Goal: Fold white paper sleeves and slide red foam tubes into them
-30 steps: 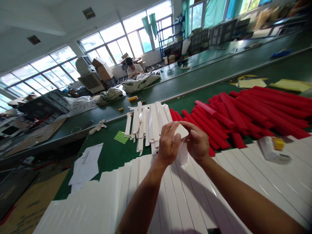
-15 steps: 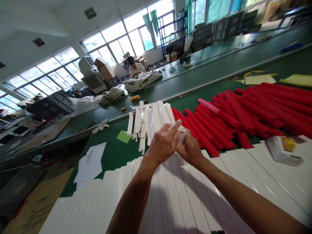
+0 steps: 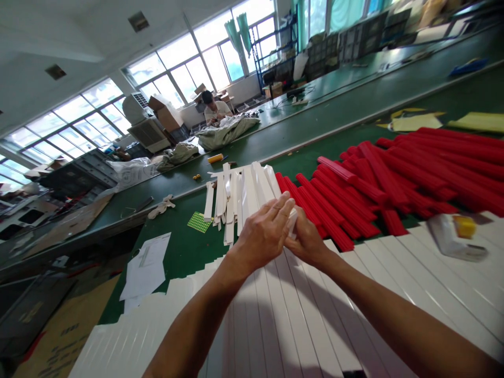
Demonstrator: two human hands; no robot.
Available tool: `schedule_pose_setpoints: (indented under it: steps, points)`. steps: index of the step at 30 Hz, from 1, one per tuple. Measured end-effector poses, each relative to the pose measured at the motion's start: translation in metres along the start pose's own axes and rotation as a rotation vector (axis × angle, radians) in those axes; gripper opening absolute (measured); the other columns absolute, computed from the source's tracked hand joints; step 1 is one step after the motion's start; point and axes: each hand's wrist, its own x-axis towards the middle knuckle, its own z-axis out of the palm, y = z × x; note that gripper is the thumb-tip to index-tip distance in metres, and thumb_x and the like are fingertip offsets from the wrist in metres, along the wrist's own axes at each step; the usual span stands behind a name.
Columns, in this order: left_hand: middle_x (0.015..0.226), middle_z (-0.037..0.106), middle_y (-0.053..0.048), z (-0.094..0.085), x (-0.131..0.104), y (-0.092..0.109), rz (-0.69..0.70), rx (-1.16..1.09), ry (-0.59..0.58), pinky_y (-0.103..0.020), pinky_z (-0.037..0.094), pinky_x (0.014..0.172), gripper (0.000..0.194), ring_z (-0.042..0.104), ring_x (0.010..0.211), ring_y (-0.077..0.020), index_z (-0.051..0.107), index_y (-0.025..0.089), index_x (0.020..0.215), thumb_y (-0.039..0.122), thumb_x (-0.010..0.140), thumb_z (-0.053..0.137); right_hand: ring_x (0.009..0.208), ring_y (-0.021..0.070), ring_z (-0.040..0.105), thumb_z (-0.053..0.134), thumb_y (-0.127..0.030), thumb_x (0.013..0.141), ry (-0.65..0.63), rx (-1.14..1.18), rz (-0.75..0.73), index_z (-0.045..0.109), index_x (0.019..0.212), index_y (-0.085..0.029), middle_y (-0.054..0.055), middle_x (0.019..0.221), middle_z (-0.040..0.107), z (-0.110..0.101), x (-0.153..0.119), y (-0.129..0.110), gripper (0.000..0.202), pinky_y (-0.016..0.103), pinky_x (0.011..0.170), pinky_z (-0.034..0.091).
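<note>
My left hand lies over the upper end of a narrow white paper box, its fingers close together and pressed against the box end. My right hand grips the same white box from the right side, with the thumb toward me. Most of the box is hidden behind my hands. Beneath my forearms lies a row of long flat white boxes, side by side. Just past my hands is a pile of white folded strips. To the right lie many red ribbed tubes.
A tape dispenser with a yellow part sits on the white boxes at right. Paper sheets, a green gridded card and a glove lie at left. Across the tables a person sits beside a cloth bundle.
My left hand's fingers have gone from a pinch at the box end to lying flatter across it. My right hand keeps its grip. The view has shifted slightly.
</note>
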Motion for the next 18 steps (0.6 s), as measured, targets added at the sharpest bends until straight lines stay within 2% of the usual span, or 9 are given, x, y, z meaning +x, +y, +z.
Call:
schedule_pose_setpoints:
  steps: [5,10,13,16,17,18]
  points:
    - [0.143,0.052,-0.019,0.014,-0.002,0.002,-0.03,0.099,0.028,-0.049,0.054,0.101,0.043,0.051,0.132,-0.0294,0.043,0.01,0.14,0.027,0.1,0.039,0.076,0.0223,0.062,0.063,-0.027,0.076,-0.042,0.072,0.007,0.044,0.117,-0.019,0.01,0.101,0.064,-0.008,0.004,0.004,0.046,0.036,0.066,0.053]
    - [0.143,0.053,-0.018,0.023,-0.001,0.0,-0.058,0.164,0.055,-0.05,0.054,0.099,0.043,0.055,0.128,-0.0306,0.046,0.011,0.139,0.026,0.098,0.042,0.087,0.0233,0.063,0.063,-0.027,0.078,-0.07,0.124,-0.023,0.043,0.118,-0.019,0.011,0.106,0.062,-0.011,0.011,0.004,0.046,0.038,0.074,0.054]
    - [0.142,0.054,-0.018,0.023,0.002,-0.003,-0.034,0.153,0.056,-0.048,0.054,0.099,0.044,0.058,0.124,-0.0296,0.047,0.011,0.139,0.025,0.097,0.044,0.097,0.0245,0.062,0.063,-0.03,0.081,-0.149,0.113,-0.007,0.043,0.125,-0.018,0.014,0.114,0.06,-0.017,0.014,0.0,0.049,0.042,0.084,0.053]
    - [0.142,0.054,-0.016,0.023,0.002,-0.006,-0.031,0.143,0.081,-0.048,0.057,0.094,0.045,0.061,0.117,-0.029,0.046,0.014,0.14,0.023,0.096,0.046,0.119,0.0275,0.054,0.068,-0.038,0.08,-0.223,0.102,-0.054,0.047,0.132,-0.019,0.015,0.131,0.055,-0.038,0.009,0.011,0.059,0.046,0.101,0.045]
    - [0.141,0.055,-0.016,0.024,0.002,-0.007,-0.033,0.144,0.096,-0.048,0.057,0.092,0.045,0.063,0.113,-0.0294,0.047,0.015,0.14,0.024,0.096,0.047,0.123,0.0268,0.052,0.068,-0.04,0.082,-0.182,0.105,-0.021,0.049,0.134,-0.02,0.014,0.135,0.053,-0.052,0.004,0.022,0.059,0.046,0.104,0.043]
    - [0.141,0.055,-0.015,0.025,0.002,-0.008,-0.034,0.144,0.112,-0.049,0.058,0.089,0.045,0.064,0.11,-0.0298,0.048,0.016,0.139,0.024,0.095,0.049,0.123,0.0255,0.053,0.065,-0.041,0.084,-0.069,0.11,0.055,0.05,0.135,-0.021,0.013,0.136,0.054,-0.069,-0.004,0.036,0.057,0.044,0.104,0.044]
